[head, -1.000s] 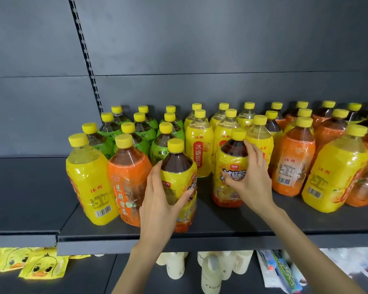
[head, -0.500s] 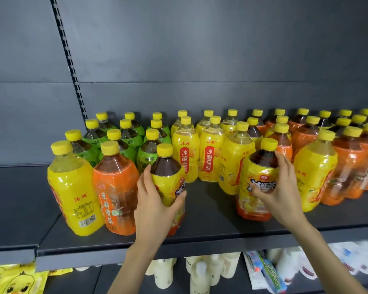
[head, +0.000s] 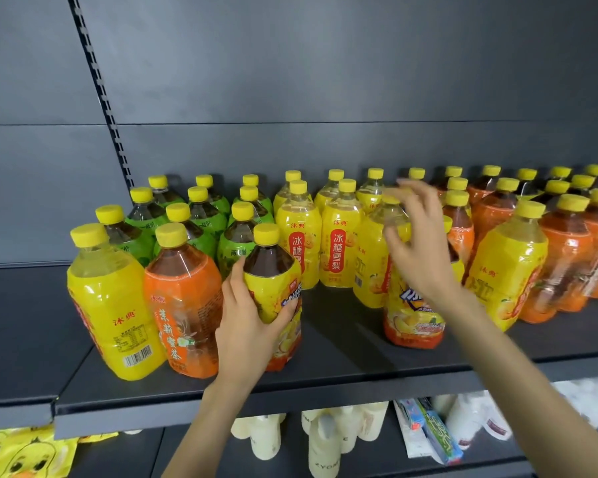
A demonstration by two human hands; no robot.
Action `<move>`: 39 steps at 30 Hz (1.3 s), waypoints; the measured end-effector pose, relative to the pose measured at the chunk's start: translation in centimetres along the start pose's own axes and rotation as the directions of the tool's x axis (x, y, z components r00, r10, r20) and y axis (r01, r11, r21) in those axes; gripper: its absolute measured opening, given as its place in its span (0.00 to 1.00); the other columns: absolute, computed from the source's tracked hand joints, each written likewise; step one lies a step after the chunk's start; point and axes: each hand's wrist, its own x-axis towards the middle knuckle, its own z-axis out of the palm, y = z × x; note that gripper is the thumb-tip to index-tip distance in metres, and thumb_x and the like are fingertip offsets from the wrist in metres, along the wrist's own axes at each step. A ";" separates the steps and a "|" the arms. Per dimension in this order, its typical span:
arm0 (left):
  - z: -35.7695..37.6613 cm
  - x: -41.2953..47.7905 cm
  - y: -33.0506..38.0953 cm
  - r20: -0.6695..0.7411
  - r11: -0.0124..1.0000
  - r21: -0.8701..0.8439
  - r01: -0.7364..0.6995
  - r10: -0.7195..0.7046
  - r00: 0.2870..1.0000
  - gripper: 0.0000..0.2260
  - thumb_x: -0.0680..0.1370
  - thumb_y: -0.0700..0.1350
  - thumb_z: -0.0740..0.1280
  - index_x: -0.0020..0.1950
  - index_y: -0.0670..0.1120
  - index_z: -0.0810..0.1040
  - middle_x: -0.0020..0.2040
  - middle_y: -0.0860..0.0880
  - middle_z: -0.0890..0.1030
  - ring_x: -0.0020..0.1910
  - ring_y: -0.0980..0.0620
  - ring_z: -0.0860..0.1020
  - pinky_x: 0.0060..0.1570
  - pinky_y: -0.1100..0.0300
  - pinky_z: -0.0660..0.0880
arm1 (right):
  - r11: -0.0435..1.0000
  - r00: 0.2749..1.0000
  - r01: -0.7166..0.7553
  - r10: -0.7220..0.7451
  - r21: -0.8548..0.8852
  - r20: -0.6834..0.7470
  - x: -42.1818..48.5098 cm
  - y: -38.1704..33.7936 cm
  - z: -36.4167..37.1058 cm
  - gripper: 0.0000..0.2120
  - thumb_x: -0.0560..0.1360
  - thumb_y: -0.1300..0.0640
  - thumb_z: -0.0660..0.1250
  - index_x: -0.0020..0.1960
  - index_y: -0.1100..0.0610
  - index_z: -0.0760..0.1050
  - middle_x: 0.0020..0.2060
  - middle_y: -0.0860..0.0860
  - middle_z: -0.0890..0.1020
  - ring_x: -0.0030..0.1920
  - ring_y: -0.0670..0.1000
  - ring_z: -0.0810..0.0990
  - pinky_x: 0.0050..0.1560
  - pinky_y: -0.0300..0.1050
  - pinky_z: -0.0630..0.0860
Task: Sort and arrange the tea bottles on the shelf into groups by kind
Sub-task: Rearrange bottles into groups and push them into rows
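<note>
Bottle of dark tea point(head: 273, 291) is standing upright at shelf point(head: 342, 360) front, left grip point(head: 249, 326) wrapping its body. Matching bottle point(head: 411, 319) is standing to its right across a gap; right grip point(head: 422, 260), spread and empty, is hovering nearer it.

You're facing glossy clear plastic bottles point(head: 273, 291), their shiny film labels point(head: 114, 305) catching the light; matt yellow plastic caps point(head: 170, 234) on top, smooth matt metal shelf point(head: 342, 339) underneath.

The right hand point(head: 422, 257) has released its bottle point(head: 411, 322) and lifted.
</note>
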 end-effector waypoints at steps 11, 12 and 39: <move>1.3 2.1 0.5 0.204 0.977 -0.211 -0.022 0.066 0.977 0.44 0.66 0.62 0.68 0.76 0.55 0.49 0.73 0.51 0.57 0.70 0.55 0.60 0.63 0.54 0.69 | 0.941 0.560 -0.291 0.313 -0.172 0.767 11.2 5.8 -1.0 0.16 0.78 0.62 0.63 0.66 0.54 0.72 0.64 0.48 0.71 0.64 0.48 0.67 0.55 0.38 0.66; 1.5 2.3 0.6 0.209 0.978 -0.208 -0.025 0.069 0.976 0.44 0.66 0.61 0.68 0.76 0.54 0.50 0.72 0.51 0.56 0.71 0.54 0.59 0.65 0.54 0.67 | 0.939 0.553 -0.314 0.300 -0.140 0.777 11.1 6.1 -1.4 0.16 0.78 0.62 0.63 0.65 0.54 0.72 0.62 0.47 0.71 0.62 0.47 0.68 0.51 0.33 0.68; 13.9 12.9 14.6 0.373 0.988 -0.042 -0.146 0.151 0.915 0.26 0.76 0.53 0.67 0.71 0.49 0.65 0.58 0.46 0.80 0.60 0.45 0.76 0.56 0.51 0.73 | 0.949 0.492 0.091 0.222 -0.303 0.842 16.8 16.4 -0.5 0.23 0.74 0.48 0.69 0.66 0.51 0.70 0.63 0.51 0.73 0.63 0.53 0.71 0.65 0.50 0.68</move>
